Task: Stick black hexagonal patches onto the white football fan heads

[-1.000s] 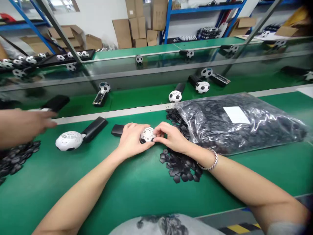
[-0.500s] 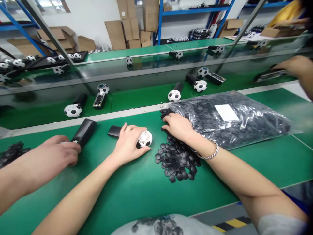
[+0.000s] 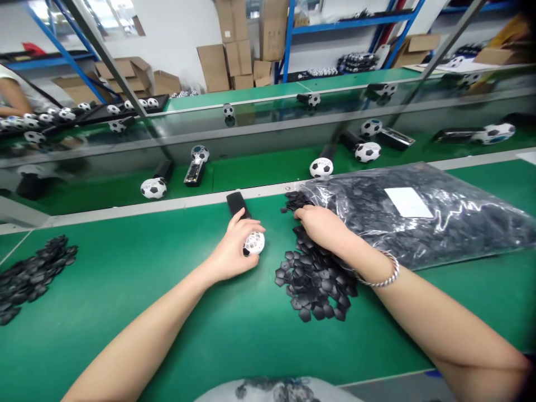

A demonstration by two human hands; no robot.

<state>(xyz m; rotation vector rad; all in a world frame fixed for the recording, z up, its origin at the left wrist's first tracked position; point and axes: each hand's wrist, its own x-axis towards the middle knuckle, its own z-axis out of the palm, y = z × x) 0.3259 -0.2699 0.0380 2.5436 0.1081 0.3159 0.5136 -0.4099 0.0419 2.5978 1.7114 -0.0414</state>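
My left hand point(image 3: 234, 245) is closed round a small football-shaped head point(image 3: 254, 243), white lattice with some black patches. Its black handle point(image 3: 238, 204) points away from me, partly behind my fingers. Over the far end of a heap of black pentagon pieces point(image 3: 318, 285), my right hand point(image 3: 321, 226) has its fingers drawn together, touching the pieces. Whatever lies between those fingertips is hidden. Beside that wrist lies a clear plastic bag point(image 3: 368, 218) full of the same black pieces, with a white label point(image 3: 408, 202) on top.
Another heap of black pieces point(image 3: 37, 273) lies at the table's left. Beyond the metal edge, a green belt point(image 3: 255, 164) carries several football-headed devices, among them a ball point(image 3: 321, 167) and an opened handle point(image 3: 195, 173). Cardboard boxes point(image 3: 213, 67) and a blue shelf point(image 3: 352, 25) stand behind.
The device in my left hand has turned, its handle swinging from left to pointing away. My right fingers have drawn together. Other people's hands at left and right have gone from the near area.
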